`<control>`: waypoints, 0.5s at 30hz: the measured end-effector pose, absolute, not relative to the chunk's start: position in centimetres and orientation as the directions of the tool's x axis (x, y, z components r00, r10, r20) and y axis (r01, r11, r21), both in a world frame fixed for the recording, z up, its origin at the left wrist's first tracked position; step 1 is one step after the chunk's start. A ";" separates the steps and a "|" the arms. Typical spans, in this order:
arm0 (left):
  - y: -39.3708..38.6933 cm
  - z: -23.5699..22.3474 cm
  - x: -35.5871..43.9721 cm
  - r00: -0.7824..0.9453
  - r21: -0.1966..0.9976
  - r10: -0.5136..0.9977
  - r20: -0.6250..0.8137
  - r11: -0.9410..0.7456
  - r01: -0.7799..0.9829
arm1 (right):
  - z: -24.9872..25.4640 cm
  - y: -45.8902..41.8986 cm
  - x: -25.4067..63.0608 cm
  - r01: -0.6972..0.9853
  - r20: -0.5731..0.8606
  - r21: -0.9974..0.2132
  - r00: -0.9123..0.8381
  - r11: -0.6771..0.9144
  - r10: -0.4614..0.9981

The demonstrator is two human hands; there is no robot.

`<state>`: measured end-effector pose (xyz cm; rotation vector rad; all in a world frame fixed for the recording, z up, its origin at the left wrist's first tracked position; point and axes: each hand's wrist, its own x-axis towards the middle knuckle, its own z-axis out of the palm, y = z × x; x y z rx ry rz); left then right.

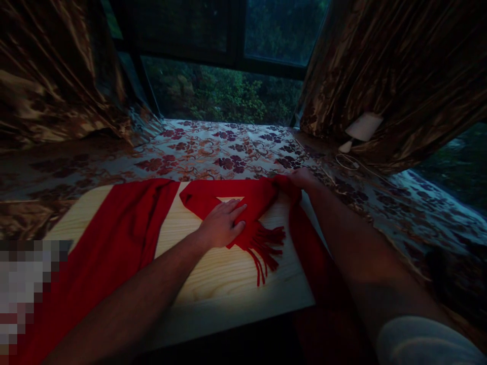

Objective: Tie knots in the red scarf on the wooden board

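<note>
Over the middle of the table (pixel 205 276), the left hand (pixel 220 224) lies palm down, thumb spread, the right hand (pixel 303 180) outstretched at its far right corner.

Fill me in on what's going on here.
A person is handling a fringed red scarf on a pale wooden tabletop. The left hand lies palm down on the scarf near its fringe, while the right hand is at a bunched part by the far right corner; its grip is too dim to make out. Another stretch of red cloth lies across the tabletop's left side.
</note>
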<state>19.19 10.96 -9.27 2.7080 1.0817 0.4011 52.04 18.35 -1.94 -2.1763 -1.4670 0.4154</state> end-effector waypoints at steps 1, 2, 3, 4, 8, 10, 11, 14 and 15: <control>11.0 -9.3 19.2 0.693 0.283 0.699 0.173 -0.710 0.645 | -2.3 18.0 52.0 0.812 0.012 -0.475 0.391 -0.338 0.920; 11.0 -9.4 19.2 0.691 0.285 0.702 0.171 -0.707 0.647 | -2.5 17.6 51.8 0.829 0.024 -0.432 0.405 -0.356 0.914; 11.1 -9.5 19.2 0.689 0.287 0.704 0.168 -0.704 0.649 | -2.6 17.2 51.5 0.842 0.058 -0.402 0.414 -0.358 0.908; 11.1 -9.6 19.2 0.686 0.291 0.708 0.167 -0.700 0.652 | -2.7 16.8 51.2 0.860 0.112 -0.375 0.413 -0.347 0.904; 11.2 -9.8 19.2 0.674 0.308 0.721 0.162 -0.685 0.660 | -3.0 14.7 49.4 0.892 0.321 -0.399 0.354 -0.213 0.878; 11.2 -9.8 19.2 0.673 0.309 0.722 0.163 -0.685 0.660 | -3.5 13.6 48.8 0.891 0.360 -0.426 0.329 -0.160 0.873; 11.2 -9.8 19.2 0.673 0.307 0.722 0.163 -0.685 0.660 | -3.9 13.2 48.5 0.890 0.382 -0.433 0.326 -0.144 0.865; 11.1 -9.6 19.3 0.674 0.298 0.720 0.163 -0.687 0.662 | -5.6 12.4 48.3 0.879 0.440 -0.460 0.351 -0.128 0.827; 11.1 -9.6 19.3 0.673 0.297 0.721 0.162 -0.686 0.664 | -6.2 12.2 48.3 0.868 0.443 -0.479 0.370 -0.132 0.817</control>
